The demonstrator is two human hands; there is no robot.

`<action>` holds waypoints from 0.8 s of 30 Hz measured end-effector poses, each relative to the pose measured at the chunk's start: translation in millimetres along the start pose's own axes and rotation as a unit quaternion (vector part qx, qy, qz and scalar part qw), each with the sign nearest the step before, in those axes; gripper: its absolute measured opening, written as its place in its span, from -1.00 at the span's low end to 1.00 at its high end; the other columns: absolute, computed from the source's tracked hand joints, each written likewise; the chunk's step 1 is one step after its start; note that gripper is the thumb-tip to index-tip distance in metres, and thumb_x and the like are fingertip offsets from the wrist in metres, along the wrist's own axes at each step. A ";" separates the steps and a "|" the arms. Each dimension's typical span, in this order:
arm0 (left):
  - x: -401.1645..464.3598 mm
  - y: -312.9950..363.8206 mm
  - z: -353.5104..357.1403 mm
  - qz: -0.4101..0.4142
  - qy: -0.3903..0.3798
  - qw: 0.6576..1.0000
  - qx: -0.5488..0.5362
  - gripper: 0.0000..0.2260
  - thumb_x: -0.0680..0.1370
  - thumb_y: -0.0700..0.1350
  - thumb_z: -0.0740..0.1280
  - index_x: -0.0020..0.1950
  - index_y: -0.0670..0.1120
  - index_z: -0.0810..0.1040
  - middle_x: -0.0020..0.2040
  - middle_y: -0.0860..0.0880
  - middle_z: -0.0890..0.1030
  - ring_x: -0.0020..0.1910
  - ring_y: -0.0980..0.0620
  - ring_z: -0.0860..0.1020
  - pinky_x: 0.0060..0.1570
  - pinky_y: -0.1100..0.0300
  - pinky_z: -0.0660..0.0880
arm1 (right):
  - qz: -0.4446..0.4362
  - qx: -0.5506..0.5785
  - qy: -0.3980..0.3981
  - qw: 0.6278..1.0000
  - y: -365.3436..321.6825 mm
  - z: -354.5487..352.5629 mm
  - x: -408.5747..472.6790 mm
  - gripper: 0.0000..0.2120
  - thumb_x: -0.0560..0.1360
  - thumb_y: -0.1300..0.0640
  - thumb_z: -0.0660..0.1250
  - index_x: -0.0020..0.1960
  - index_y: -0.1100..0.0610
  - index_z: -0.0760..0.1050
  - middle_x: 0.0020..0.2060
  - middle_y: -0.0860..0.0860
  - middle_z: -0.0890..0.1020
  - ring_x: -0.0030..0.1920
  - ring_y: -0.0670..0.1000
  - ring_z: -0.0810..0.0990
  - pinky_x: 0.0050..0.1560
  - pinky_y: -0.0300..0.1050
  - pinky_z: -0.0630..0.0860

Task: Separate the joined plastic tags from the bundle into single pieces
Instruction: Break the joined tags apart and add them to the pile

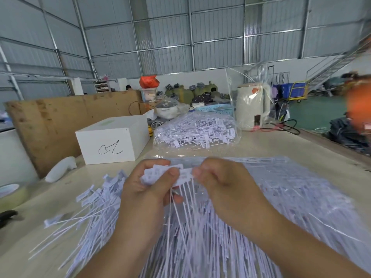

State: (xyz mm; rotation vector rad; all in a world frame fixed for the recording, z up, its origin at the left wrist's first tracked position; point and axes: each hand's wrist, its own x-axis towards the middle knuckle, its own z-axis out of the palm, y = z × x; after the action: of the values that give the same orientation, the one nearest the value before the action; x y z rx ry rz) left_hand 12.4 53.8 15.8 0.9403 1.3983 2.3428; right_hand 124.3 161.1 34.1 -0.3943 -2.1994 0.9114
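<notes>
Both hands hold a joined strip of white plastic tags (181, 175) above the table, its thin tails hanging down between my wrists. My left hand (146, 189) grips a small bunch of tag heads, thumb on top. My right hand (220, 181) pinches the strip's right end between thumb and fingers. Under my right forearm lies a large heap of joined tags (291, 197). A loose pile of single tags (96, 209) fans out on the table to the left.
A clear bag of more tags (196, 131) lies behind the hands. A white box (112, 141) with a scribble stands at left, beside a brown board (60, 121). A tape roll (12, 194) sits at the left edge. A white kettle (253, 105) stands far right.
</notes>
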 end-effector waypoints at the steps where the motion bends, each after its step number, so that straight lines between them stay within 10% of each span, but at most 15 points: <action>1: -0.4 -0.4 0.2 -0.020 0.007 1.000 -0.018 -0.85 0.27 -0.19 0.45 -0.18 -0.07 0.60 -0.30 -0.09 0.64 -0.49 0.08 0.53 -0.55 0.23 0.48 | 0.005 0.066 0.050 0.997 0.7 -1.3 1.9 -0.61 0.62 0.00 0.21 -0.35 0.10 0.35 -0.55 -0.11 0.38 -0.53 -0.14 0.32 -0.51 -0.31 0.25; 3: -2.1 -0.3 1.7 -0.054 0.019 0.997 -0.046 -0.82 0.27 -0.21 0.44 -0.16 -0.11 0.58 -0.35 -0.06 0.63 -0.55 0.11 0.48 -0.56 0.26 0.47 | -0.012 0.155 0.115 0.981 3.1 -11.1 4.7 -0.60 0.62 0.03 0.22 -0.33 0.20 0.33 -0.57 -0.13 0.29 -0.55 -0.15 0.23 -0.53 -0.34 0.18; 8: -0.4 -0.3 2.5 -0.036 -0.003 0.999 -0.028 -0.86 0.26 -0.20 0.46 -0.21 -0.09 0.62 -0.40 -0.11 0.50 -0.56 0.06 0.35 -0.58 0.24 0.44 | -0.072 -0.025 -0.072 0.994 4.2 -0.1 -4.7 -0.90 0.60 -0.09 0.20 0.11 -0.21 0.41 -0.29 -0.30 0.43 -0.30 -0.30 0.43 -0.26 -0.44 0.35; 10: 0.1 0.3 0.6 -0.047 -0.020 0.998 -0.038 -0.84 0.27 -0.22 0.45 -0.17 -0.10 0.62 -0.45 -0.09 0.49 -0.57 0.07 0.35 -0.58 0.23 0.42 | -0.091 -0.086 -0.104 0.987 10.2 7.7 -6.1 -0.62 0.59 -0.15 0.17 0.37 -0.30 0.16 -0.06 -0.42 0.32 -0.04 -0.48 0.35 -0.06 -0.56 0.29; 24: 3.6 1.7 -9.4 -0.102 -0.130 0.986 0.025 -0.84 0.28 -0.24 0.48 -0.19 -0.06 0.65 -0.39 -0.09 0.54 -0.54 0.02 0.41 -0.55 0.24 0.44 | -0.125 -0.095 -0.110 0.981 8.0 4.1 -4.8 -0.28 0.52 -0.15 0.33 0.40 -0.39 -0.15 0.05 -0.48 0.18 -0.11 -0.48 0.36 -0.15 -0.51 0.32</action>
State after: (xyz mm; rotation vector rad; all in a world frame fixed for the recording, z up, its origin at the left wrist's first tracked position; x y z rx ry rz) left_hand 3.7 48.3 15.6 1.0207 1.3803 1.9661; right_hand 124.8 162.3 23.9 -0.1013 -2.4810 0.6351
